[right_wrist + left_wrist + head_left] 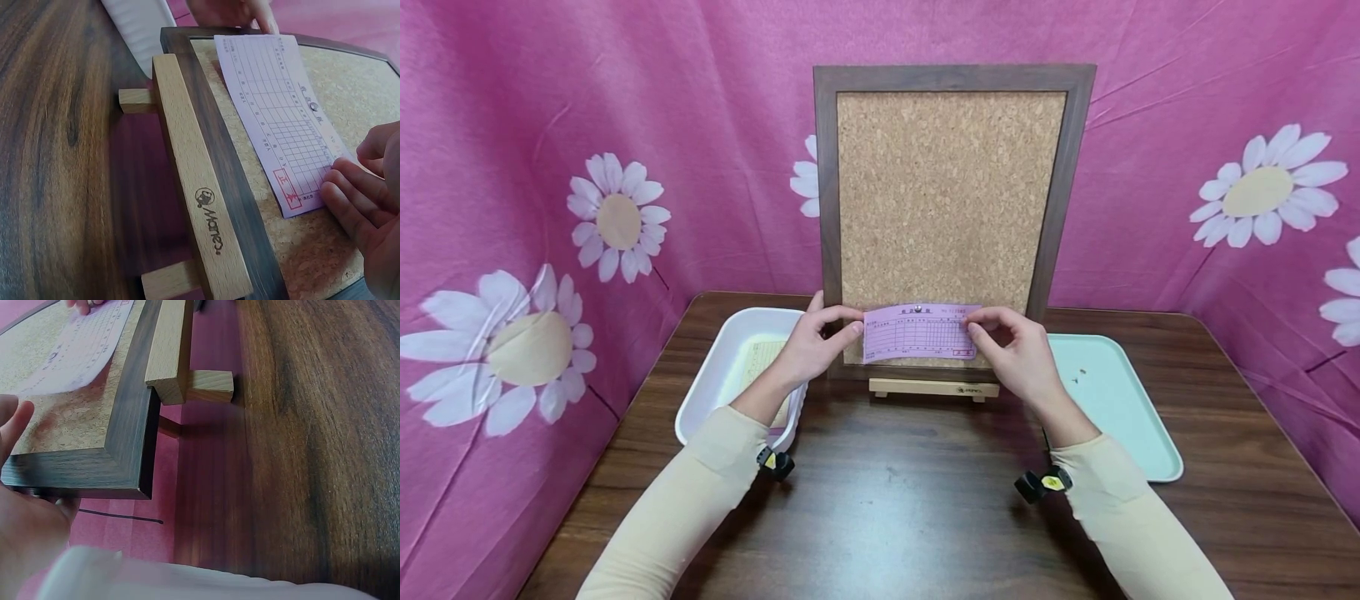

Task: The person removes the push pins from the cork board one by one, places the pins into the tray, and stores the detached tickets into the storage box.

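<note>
A purple printed form slip [917, 333] lies across the lower part of the framed corkboard [951, 200], with a round-headed silver pin [314, 107] near the middle of its top edge. My left hand [812, 342] has thumb and index finger at the slip's left edge, pinching it, while other fingers reach behind the board's left frame. At the slip's right edge, my right hand [1017, 343] pinches it between thumb and fingertips. The slip's left end bows slightly off the cork in the left wrist view.
The board leans upright on a wooden stand [932, 389]. On the left, a white basin [700, 392] holds yellowish and purple paper. A mint tray [1135, 425] with several tiny items stands at right. Pink flowered cloth [715, 167] hangs behind the brown table [880, 517].
</note>
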`<state>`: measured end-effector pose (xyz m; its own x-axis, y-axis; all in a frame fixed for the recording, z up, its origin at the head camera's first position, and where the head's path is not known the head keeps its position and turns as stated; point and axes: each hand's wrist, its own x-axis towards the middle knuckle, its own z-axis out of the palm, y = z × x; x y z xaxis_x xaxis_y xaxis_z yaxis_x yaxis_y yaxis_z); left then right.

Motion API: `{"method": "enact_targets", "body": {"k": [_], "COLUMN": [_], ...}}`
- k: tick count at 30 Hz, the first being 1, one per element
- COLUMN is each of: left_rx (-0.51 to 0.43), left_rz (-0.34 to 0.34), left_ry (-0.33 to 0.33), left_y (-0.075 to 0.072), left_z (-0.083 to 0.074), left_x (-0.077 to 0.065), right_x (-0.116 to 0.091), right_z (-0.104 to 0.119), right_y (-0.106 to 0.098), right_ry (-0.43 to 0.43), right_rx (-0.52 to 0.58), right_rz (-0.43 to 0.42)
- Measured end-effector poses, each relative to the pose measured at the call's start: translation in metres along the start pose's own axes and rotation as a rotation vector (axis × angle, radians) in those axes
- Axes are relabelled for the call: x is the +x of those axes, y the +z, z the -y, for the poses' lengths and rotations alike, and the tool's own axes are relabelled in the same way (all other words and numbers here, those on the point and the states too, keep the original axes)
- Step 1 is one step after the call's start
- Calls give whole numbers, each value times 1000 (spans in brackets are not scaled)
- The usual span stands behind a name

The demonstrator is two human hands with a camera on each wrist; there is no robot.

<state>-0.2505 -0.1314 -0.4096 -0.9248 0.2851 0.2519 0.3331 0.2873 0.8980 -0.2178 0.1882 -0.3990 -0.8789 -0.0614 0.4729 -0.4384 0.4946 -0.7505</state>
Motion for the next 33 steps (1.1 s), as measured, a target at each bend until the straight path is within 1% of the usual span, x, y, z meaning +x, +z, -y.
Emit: {"method": "enact_targets", "body": {"k": [4, 11, 15, 18, 25, 28, 33], "left_rx": [10, 18, 14, 21, -9, -19, -34], "left_rz": [-10, 14, 11, 0, -46, -64, -75], "left_ry": [18, 24, 16, -3, 8, 1, -1], "left_y": [0, 1, 4, 6, 10, 12, 15], "left_z": [0, -1, -2, -2, -3, -3, -5], "left_x": [1, 2, 2, 3, 5, 5, 5], "right_x": [1, 1, 3, 3, 5, 6, 8], "right_z": [1, 5, 6, 7, 11, 12, 16], "right_y": [2, 8, 11, 14, 21, 24, 30], "right_ry": [15, 23, 18, 24, 19, 19, 24], "right_rx": [12, 28, 17, 19, 8, -6, -19], "right_rz": [1, -2, -5, -5, -2, -2, -19]}}
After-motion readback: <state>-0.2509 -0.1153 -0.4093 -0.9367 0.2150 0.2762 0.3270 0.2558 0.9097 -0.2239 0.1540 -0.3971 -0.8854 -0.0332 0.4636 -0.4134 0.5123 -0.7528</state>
